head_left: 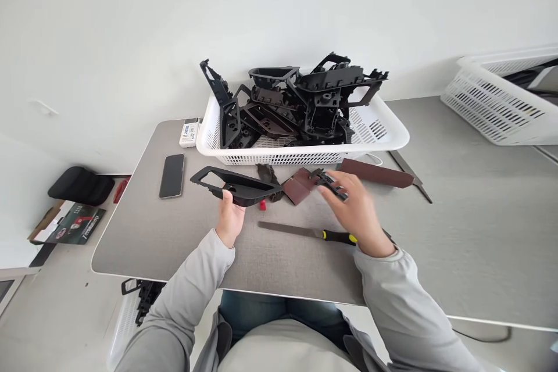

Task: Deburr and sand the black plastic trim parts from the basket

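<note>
My left hand (228, 218) grips a long black plastic frame part (235, 184) and holds it just above the grey table (457, 232). My right hand (357, 209) is blurred by motion, with its fingers curled around a small black plastic piece (333, 184) over the table's middle. A brown sandpaper sheet (299, 184) lies between the two hands. A flat file with a yellow and black handle (305, 232) lies on the table under my right wrist. A small red item (263, 204) sits beside the frame part.
A white mesh basket (300, 154) heaped with black plastic parts stands at the table's far side. A phone (171, 175) and a small white box (190, 131) lie left of it. A brown sanding strip (377, 173), a metal blade (410, 174) and a second white basket (501, 102) are on the right.
</note>
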Demonstrator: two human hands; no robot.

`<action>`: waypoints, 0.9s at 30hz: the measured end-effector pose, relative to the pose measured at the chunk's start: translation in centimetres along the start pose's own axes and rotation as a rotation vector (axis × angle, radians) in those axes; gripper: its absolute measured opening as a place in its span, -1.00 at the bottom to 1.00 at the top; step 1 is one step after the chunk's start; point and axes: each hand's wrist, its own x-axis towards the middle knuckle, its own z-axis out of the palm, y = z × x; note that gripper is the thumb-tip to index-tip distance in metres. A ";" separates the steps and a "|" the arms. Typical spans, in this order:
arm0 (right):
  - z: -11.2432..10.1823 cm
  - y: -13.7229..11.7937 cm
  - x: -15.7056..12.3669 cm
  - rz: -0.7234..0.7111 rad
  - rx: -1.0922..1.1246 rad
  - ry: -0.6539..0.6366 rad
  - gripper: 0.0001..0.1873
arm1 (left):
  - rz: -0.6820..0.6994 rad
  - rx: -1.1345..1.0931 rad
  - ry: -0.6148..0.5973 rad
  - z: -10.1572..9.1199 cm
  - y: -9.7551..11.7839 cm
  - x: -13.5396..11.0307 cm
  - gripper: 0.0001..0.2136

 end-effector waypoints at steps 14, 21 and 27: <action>-1.0 -7.7 -0.2 0.110 0.701 -0.302 -0.66 | 0.046 -0.049 0.202 -0.7 2.5 -1.4 -0.51; -0.9 -8.7 0.1 0.415 0.892 -0.783 -0.50 | -0.193 0.385 -0.208 -1.3 7.0 -2.3 -0.61; 1.7 -8.7 -0.3 0.479 0.848 -0.877 -0.44 | -0.465 0.617 -0.568 1.7 5.1 -3.1 -0.59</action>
